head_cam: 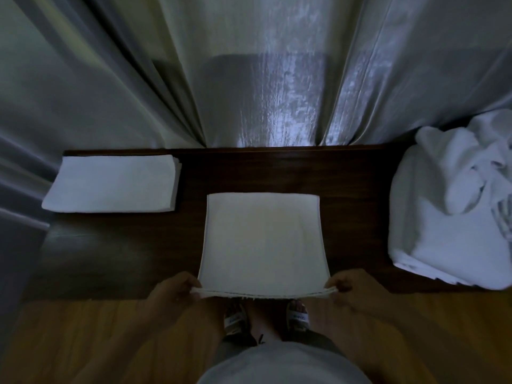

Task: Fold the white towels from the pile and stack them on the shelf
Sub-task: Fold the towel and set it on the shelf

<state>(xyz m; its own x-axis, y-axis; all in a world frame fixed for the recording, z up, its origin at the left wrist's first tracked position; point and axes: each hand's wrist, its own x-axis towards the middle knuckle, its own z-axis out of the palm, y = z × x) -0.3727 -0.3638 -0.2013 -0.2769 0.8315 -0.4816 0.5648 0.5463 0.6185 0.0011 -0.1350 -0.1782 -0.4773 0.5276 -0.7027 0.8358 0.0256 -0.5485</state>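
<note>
A white towel (263, 239) lies flat and partly folded in the middle of the dark wooden shelf (194, 173), its near edge hanging past the front edge. My left hand (177, 289) pinches the towel's near left corner. At the near right corner my right hand (346, 286) pinches the layered edge. A stack of folded white towels (113, 184) sits at the shelf's left end. The pile of unfolded white towels (454, 206) is heaped at the right end.
Pale curtains (249, 79) hang right behind the shelf. Below the shelf is a wooden floor (83, 342), with my feet in sandals under the towel's near edge.
</note>
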